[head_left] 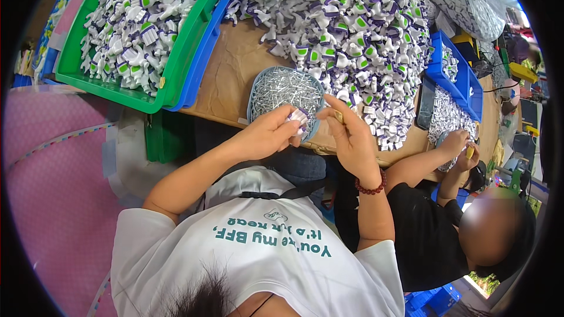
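Observation:
My left hand (pixel 269 134) is closed around a small white plastic figure piece (pixel 299 120) with purple edges, just over the near rim of a bowl. That light-blue bowl (pixel 251 98) is heaped with thin silver metal pins (pixel 285 89). Beside it on the right, my right hand (pixel 356 142) has its fingers bent together, and a yellowish covering (pixel 338 116) shows on one finger. Whatever lies between those fingertips is too small to make out. A dark red bead bracelet circles the right wrist.
Behind the bowl, a large pile of white, purple and green pieces (pixel 352 35) covers the wooden table (pixel 226 70). A green crate (pixel 176 70) of similar pieces stands left. To the right, a co-worker's hands (pixel 461 148) work near a blue divided tray (pixel 455 79).

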The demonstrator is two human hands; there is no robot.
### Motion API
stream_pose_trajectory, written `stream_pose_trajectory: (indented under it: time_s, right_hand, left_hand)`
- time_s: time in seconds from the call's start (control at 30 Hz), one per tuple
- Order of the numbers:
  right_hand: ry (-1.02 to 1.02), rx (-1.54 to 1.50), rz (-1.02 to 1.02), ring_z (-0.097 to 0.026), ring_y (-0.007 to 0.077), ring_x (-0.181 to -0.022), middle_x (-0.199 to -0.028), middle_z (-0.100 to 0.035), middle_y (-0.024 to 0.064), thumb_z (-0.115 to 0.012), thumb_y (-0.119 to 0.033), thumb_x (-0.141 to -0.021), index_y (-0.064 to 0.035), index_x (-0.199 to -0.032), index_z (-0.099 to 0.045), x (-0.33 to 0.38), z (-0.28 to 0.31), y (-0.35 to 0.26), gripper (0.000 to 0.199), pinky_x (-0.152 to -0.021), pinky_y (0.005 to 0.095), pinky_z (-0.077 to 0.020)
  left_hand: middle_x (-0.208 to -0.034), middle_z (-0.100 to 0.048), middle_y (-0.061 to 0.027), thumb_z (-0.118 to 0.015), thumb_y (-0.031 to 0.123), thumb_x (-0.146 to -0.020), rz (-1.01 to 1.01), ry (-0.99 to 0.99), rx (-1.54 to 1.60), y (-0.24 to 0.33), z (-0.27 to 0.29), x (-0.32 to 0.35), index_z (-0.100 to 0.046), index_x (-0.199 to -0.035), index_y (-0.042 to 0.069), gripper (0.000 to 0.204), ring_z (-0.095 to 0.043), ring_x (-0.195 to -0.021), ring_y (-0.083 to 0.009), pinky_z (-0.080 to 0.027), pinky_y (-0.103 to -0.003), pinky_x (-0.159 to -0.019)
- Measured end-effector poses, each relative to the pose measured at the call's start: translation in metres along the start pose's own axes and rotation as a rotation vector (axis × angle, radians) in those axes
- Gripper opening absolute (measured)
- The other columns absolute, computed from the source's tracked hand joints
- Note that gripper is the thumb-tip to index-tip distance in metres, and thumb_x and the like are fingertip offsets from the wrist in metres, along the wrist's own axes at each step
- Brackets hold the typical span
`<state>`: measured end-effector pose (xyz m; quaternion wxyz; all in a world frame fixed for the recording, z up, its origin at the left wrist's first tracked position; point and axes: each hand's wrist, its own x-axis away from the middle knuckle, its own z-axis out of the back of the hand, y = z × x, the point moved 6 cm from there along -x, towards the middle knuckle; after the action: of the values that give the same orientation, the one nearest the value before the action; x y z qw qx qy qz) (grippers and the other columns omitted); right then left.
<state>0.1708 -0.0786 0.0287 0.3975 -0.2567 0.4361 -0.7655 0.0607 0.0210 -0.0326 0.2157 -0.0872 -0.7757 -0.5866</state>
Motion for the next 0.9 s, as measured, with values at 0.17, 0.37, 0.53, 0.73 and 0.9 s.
stream_pose_trajectory:
  time_s: [0.17, 0.37, 0.53, 0.73, 0.9]
  right_hand:
    - [-0.119, 0.059, -0.030, -0.051, 0.0099, -0.066, -0.076, -0.061, 0.0048, -0.060, -0.004, -0.081, -0.0005, -0.096, -0.062, 0.002, -0.013, 0.000, 0.016, -0.060, 0.0216, -0.0398]
    - [-0.106, 0.035, 0.162, -0.056, 0.0211, -0.061, -0.069, -0.058, 0.0100, -0.063, -0.004, -0.077, 0.0010, -0.083, -0.063, 0.003, -0.018, -0.013, 0.007, -0.055, 0.0303, -0.0422]
    - [-0.100, 0.037, 0.163, -0.055, 0.0242, -0.061, -0.067, -0.057, 0.0103, -0.063, -0.004, -0.077, 0.0008, -0.082, -0.063, 0.003, -0.022, -0.014, 0.007, -0.056, 0.0306, -0.0420]
    - [-0.010, 0.031, 0.170, -0.054, 0.0201, -0.060, -0.068, -0.058, 0.0080, -0.061, -0.004, -0.080, -0.0008, -0.104, -0.059, -0.003, -0.011, -0.020, 0.025, -0.056, 0.0284, -0.0422]
    - [-0.142, -0.080, -0.054, -0.057, 0.0113, -0.065, -0.074, -0.063, 0.0055, -0.057, -0.005, -0.085, -0.0032, -0.127, -0.045, 0.010, -0.011, -0.011, 0.044, -0.063, 0.0244, -0.0454]
  left_hand:
    - [-0.077, -0.057, -0.0090, -0.049, 0.025, -0.090, -0.142, -0.108, -0.227, 0.000, -0.009, 0.003, -0.051, -0.100, 0.000, 0.027, -0.054, -0.068, -0.0171, -0.043, -0.031, -0.064]
    - [-0.074, -0.054, -0.0130, -0.043, 0.026, -0.093, -0.271, -0.178, -0.455, 0.008, -0.015, 0.009, -0.050, -0.100, -0.003, 0.030, -0.054, -0.069, -0.0233, -0.042, -0.034, -0.064]
    - [-0.073, -0.048, -0.0050, -0.041, 0.030, -0.094, -0.118, -0.289, -0.340, 0.001, -0.016, 0.007, -0.047, -0.105, 0.001, 0.032, -0.046, -0.064, -0.0127, -0.040, -0.027, -0.059]
    - [-0.078, -0.052, -0.0025, -0.042, 0.028, -0.094, -0.099, -0.135, -0.029, 0.003, -0.007, 0.007, -0.050, -0.099, 0.003, 0.027, -0.048, -0.067, -0.0084, -0.040, -0.024, -0.056]
    - [-0.074, -0.047, 0.0026, -0.041, 0.030, -0.096, 0.002, 0.009, 0.402, 0.003, 0.012, 0.005, -0.049, -0.098, 0.008, 0.024, -0.039, -0.059, -0.0015, -0.028, -0.014, -0.048]
